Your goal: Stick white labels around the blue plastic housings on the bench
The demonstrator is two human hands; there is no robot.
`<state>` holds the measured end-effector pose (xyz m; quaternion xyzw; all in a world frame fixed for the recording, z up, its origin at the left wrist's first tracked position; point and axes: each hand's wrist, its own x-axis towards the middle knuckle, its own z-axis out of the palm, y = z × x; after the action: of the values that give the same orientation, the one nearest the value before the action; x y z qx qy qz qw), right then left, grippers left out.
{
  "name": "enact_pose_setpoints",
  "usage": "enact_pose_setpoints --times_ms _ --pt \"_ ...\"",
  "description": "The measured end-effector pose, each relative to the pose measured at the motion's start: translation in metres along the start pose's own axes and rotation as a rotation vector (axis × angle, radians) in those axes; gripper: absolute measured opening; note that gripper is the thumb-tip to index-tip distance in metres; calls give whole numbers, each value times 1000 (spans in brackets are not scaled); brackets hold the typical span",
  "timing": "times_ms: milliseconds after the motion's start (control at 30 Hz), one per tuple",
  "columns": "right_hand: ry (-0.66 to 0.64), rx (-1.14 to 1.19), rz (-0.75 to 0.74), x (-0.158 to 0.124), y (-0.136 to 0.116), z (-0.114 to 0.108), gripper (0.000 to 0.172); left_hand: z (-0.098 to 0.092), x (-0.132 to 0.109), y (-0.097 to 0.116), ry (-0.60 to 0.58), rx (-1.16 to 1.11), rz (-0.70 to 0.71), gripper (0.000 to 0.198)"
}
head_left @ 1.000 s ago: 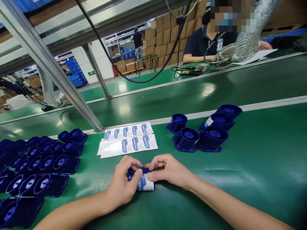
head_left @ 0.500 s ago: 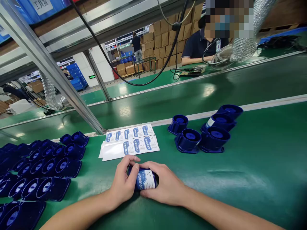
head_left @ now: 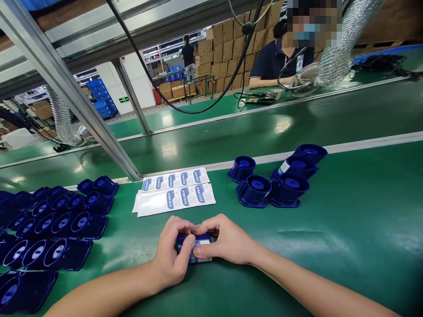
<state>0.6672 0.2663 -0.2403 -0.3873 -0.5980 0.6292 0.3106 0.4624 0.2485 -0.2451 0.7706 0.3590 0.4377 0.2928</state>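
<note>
Both hands hold one dark blue plastic part [head_left: 202, 259] low over the green table, near the front middle. A white and blue label shows on its side, partly covered by my fingers. My left hand [head_left: 174, 250] wraps round its left end, thumb on the label. On the right end, my right hand [head_left: 228, 242] grips with the thumb on the label and the fingers over the top. Just beyond lie white label sheets [head_left: 148, 203] with several printed blue labels.
Several dark blue parts [head_left: 254, 189] stand at the back right, one bearing a label. Rows of similar parts [head_left: 71, 253] fill the left side. A metal post [head_left: 95, 121] slants down behind the sheets. Across the belt [head_left: 211, 136] sits a person [head_left: 269, 66].
The blue part has turned in my hands, so less of its label shows. My right thumb has moved up onto the label. The whole view has shifted slightly.
</note>
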Motion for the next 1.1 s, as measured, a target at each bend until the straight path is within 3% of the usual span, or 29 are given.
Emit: enact_pose_setpoints --times_ms 200,367,500,600,733,833,967,1033,1100 --pt "-47 65 10 4 -6 -5 35 0 0 1 7 -41 3 12" --pt "-11 68 18 9 -3 -8 37 1 0 -1 1 -43 11 11" --pt "41 -13 -49 5 -5 -7 37 0 1 -7 7 -68 -10 22" --pt "67 -182 -185 -3 -6 -1 33 -1 1 -14 14 -88 -78 36" --pt "86 -640 -468 -7 7 15 67 0 -4 -19 -17 -84 -142 45" --pt "137 -796 -501 -6 16 24 63 1 -10 -19 -34 -80 -134 46" --pt "155 -715 -425 -6 11 27 51 1 -12 -20 -34 -83 -123 43" --pt "164 -612 -382 -6 4 25 52 0 -12 -20 -54 -79 -106 42" --pt "156 -478 -323 -5 -2 23 41 -1 -12 -20 -74 -77 -70 42"
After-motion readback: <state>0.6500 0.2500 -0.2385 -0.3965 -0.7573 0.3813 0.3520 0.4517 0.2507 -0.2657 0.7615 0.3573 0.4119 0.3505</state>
